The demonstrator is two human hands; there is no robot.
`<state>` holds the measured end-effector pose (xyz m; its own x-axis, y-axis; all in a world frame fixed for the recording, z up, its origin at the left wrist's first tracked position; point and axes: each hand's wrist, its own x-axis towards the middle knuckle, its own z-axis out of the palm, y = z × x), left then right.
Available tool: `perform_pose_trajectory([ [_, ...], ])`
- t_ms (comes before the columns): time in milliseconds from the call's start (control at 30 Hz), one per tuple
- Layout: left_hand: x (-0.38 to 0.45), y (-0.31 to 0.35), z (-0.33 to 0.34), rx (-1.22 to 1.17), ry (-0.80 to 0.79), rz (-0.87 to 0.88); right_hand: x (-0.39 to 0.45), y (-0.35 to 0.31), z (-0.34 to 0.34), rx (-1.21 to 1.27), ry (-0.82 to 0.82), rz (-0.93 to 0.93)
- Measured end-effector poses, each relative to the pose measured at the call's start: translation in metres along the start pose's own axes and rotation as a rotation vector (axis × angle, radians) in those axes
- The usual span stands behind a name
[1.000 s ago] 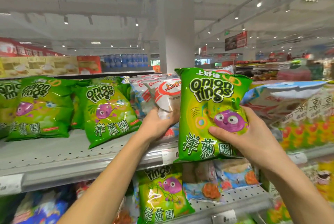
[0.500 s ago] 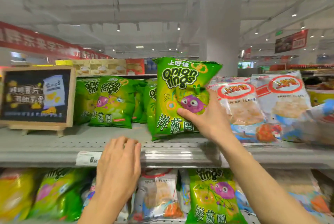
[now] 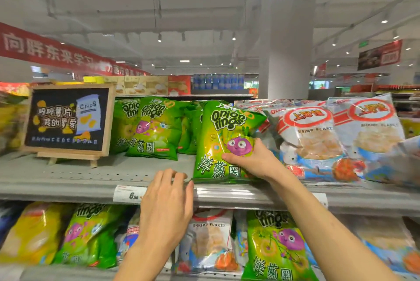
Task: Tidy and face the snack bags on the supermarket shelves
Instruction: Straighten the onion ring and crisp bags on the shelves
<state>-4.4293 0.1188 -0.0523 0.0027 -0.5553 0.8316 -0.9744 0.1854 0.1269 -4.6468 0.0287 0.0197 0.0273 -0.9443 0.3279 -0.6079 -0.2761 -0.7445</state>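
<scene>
Right hand (image 3: 252, 160) has its grip around upright onion rings bag (image 3: 221, 142); left hand (image 3: 168, 196) relaxed, just below it.

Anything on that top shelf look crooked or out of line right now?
Yes. The onion rings bag that the right hand grips leans right, against the shrimp flakes bags, well forward of the other onion rings bags set back on the shelf. The left hand hovers at the shelf edge.

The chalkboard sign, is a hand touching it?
No, the chalkboard sign stands alone on the shelf; the left hand is at the shelf edge and the right hand holds a green bag.
</scene>
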Motion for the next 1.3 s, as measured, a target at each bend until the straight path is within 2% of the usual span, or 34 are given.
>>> perform_pose_trajectory([
  [233, -0.01, 0.014, 0.013, -0.122, 0.048, -0.127, -0.024, 0.001, -0.009, -0.16, 0.04, 0.008],
  [367, -0.026, 0.035, 0.025, -0.308, 0.12, -0.202, -0.058, 0.011, -0.009, -0.106, 0.367, -0.117],
  [500, -0.061, 0.058, 0.035, -0.459, 0.278, -0.273, -0.108, 0.037, 0.004, 0.208, 0.731, -0.265],
  [633, -0.099, 0.066, 0.052, -0.55, 0.272, -0.326, -0.159, 0.084, 0.029, 0.431, 0.897, -0.228],
  [700, -0.115, 0.065, 0.06, -0.576, 0.207, -0.403, -0.176, 0.113, 0.042, 0.426, 0.865, -0.133],
  [800, -0.135, 0.061, 0.072, -0.572, 0.092, -0.522, -0.19, 0.15, 0.059, 0.403, 0.732, 0.089],
  [900, -0.152, 0.052, 0.081, -0.583, -0.028, -0.649, -0.2, 0.18, 0.071, 0.277, 0.606, 0.248],
  [1033, -0.167, 0.043, 0.085, -0.587, -0.13, -0.725, -0.209, 0.2, 0.077, 0.145, 0.614, 0.267],
  [1300, -0.165, 0.031, 0.084, -0.592, -0.182, -0.746, -0.195, 0.22, 0.066, -0.004, 0.499, 0.293],
])
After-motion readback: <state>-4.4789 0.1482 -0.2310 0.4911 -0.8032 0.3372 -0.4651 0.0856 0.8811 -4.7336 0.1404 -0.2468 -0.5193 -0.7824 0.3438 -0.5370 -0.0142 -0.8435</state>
